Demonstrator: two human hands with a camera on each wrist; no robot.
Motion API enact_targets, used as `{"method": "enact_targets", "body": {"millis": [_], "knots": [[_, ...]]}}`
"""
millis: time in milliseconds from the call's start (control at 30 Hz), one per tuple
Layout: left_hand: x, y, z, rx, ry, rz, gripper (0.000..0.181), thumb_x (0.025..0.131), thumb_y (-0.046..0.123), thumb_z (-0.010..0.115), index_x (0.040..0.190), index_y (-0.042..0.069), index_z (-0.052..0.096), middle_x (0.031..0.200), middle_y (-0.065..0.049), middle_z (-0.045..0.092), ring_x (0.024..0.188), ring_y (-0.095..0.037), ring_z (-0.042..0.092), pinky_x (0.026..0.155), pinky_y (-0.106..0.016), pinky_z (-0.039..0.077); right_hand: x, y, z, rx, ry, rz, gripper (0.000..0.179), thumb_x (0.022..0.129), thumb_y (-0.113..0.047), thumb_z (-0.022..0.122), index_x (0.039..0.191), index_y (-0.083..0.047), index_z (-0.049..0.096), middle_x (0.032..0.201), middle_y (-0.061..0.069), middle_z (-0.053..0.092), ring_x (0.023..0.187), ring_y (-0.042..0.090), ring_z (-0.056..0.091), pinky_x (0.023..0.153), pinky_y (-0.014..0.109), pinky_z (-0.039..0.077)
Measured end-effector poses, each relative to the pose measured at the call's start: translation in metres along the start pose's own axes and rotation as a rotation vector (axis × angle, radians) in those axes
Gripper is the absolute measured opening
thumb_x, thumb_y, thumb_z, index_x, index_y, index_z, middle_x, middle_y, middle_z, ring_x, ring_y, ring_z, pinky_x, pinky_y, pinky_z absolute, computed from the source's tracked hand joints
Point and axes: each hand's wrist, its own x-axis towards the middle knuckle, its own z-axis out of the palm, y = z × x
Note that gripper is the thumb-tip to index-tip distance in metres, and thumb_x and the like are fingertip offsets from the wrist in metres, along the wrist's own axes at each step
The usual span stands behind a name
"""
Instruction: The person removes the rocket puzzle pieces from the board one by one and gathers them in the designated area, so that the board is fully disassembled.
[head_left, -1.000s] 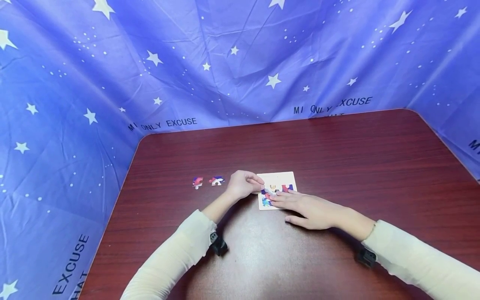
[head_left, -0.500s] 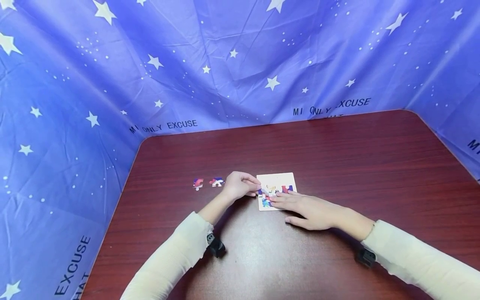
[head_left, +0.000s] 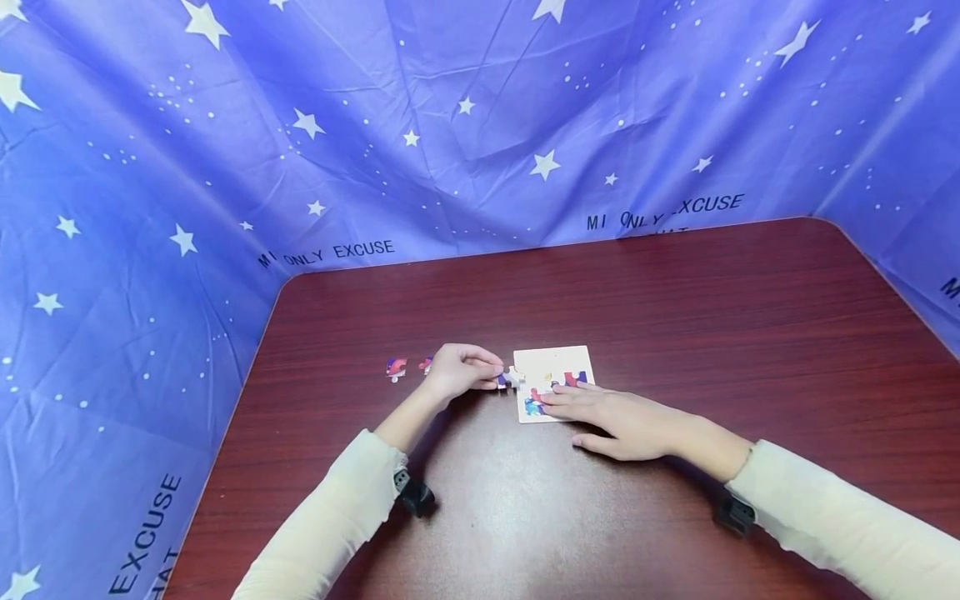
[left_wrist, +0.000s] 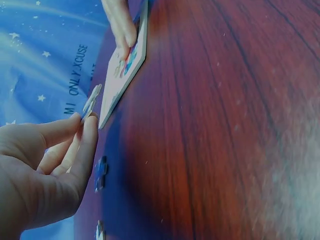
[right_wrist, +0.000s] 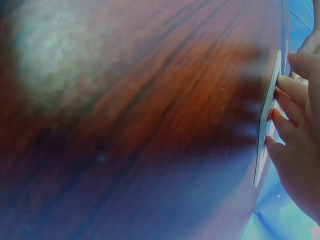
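Observation:
My left hand (head_left: 463, 368) pinches a blue-and-white jigsaw piece (left_wrist: 91, 103) between thumb and fingers, just left of a pale square puzzle board (head_left: 551, 357). In the left wrist view the piece is tilted up, above the table. My right hand (head_left: 618, 419) lies with fingers stretched over the board's lower part, fingertips on the pieces there. Coloured pieces (head_left: 574, 378) show along the board's middle and lower left; others are hidden under the right fingers. Two loose pieces lie left of the left hand: a red-and-white piece (head_left: 396, 368) and another piece (head_left: 426, 365) partly covered by that hand.
Everything lies on a dark red wooden table (head_left: 675, 308). A blue curtain (head_left: 480, 150) with white stars and printed words hangs behind and at both sides. A small black camera (head_left: 415, 493) is strapped under each wrist.
My left hand has drawn back leftward off the board with the pinched piece, now partly covering one loose piece. The right hand stays in place on the board.

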Motion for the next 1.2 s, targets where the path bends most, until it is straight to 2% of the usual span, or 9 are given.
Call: {"method": "enact_targets", "body": {"millis": [267, 400, 567, 767, 1000, 1067, 1200], "knots": [[-0.006, 0.002, -0.018, -0.002, 0.024, 0.023, 0.021, 0.081, -0.005, 0.069, 0.101, -0.012, 0.068, 0.079, -0.007, 0.074, 0.066, -0.007, 0.068, 0.070, -0.027, 0.059, 0.000, 0.001, 0.002, 0.005, -0.010, 0.010, 0.053, 0.095, -0.021, 0.057, 0.145, -0.013, 0.043, 0.150, 0.005, 0.046, 0.140, 0.029, 0.040, 0.114, 0.050, 0.031], [-0.009, -0.002, -0.028, -0.007, 0.035, 0.042, 0.023, 0.081, -0.007, 0.068, 0.103, -0.014, 0.067, 0.079, -0.005, 0.072, 0.066, -0.005, 0.067, 0.072, -0.028, 0.059, 0.000, 0.002, 0.003, -0.004, -0.004, 0.007, 0.053, 0.095, -0.022, 0.058, 0.145, -0.013, 0.043, 0.149, 0.004, 0.046, 0.140, 0.029, 0.041, 0.113, 0.050, 0.032], [-0.015, -0.006, -0.039, -0.039, 0.037, 0.057, 0.026, 0.081, -0.010, 0.066, 0.106, -0.017, 0.064, 0.082, -0.008, 0.073, 0.069, -0.007, 0.068, 0.075, -0.029, 0.059, -0.001, 0.002, 0.002, -0.006, -0.007, 0.007, 0.054, 0.094, -0.022, 0.058, 0.145, -0.014, 0.043, 0.149, 0.005, 0.046, 0.140, 0.029, 0.040, 0.114, 0.050, 0.031], [-0.021, -0.009, -0.053, -0.057, 0.063, 0.050, 0.028, 0.081, -0.010, 0.065, 0.109, -0.018, 0.062, 0.084, -0.007, 0.073, 0.071, -0.007, 0.068, 0.075, -0.028, 0.059, -0.001, 0.005, 0.004, -0.029, 0.017, -0.026, 0.054, 0.093, -0.022, 0.059, 0.144, -0.012, 0.043, 0.149, 0.005, 0.047, 0.139, 0.028, 0.043, 0.113, 0.049, 0.033], [-0.027, -0.016, -0.070, -0.129, 0.059, 0.038, 0.033, 0.083, -0.012, 0.063, 0.113, -0.022, 0.057, 0.087, -0.006, 0.073, 0.074, -0.007, 0.069, 0.075, -0.029, 0.059, -0.001, 0.004, 0.002, -0.031, 0.008, -0.028, 0.055, 0.093, -0.022, 0.060, 0.144, -0.011, 0.043, 0.149, 0.005, 0.046, 0.139, 0.028, 0.042, 0.113, 0.048, 0.033], [-0.030, -0.018, -0.075, -0.128, 0.071, 0.045, 0.033, 0.082, -0.012, 0.063, 0.113, -0.023, 0.056, 0.087, -0.007, 0.073, 0.075, -0.007, 0.069, 0.075, -0.028, 0.059, -0.001, 0.003, 0.001, -0.023, 0.003, -0.024, 0.056, 0.092, -0.021, 0.060, 0.144, -0.010, 0.043, 0.149, 0.005, 0.046, 0.140, 0.029, 0.041, 0.113, 0.049, 0.032], [-0.037, -0.022, -0.083, -0.057, 0.103, 0.058, 0.031, 0.083, -0.011, 0.064, 0.111, -0.022, 0.059, 0.087, -0.007, 0.073, 0.073, -0.005, 0.068, 0.074, -0.026, 0.059, -0.001, 0.001, -0.001, -0.017, -0.005, -0.022, 0.056, 0.092, -0.020, 0.061, 0.144, -0.009, 0.044, 0.149, 0.006, 0.046, 0.140, 0.030, 0.041, 0.113, 0.050, 0.032]]}}
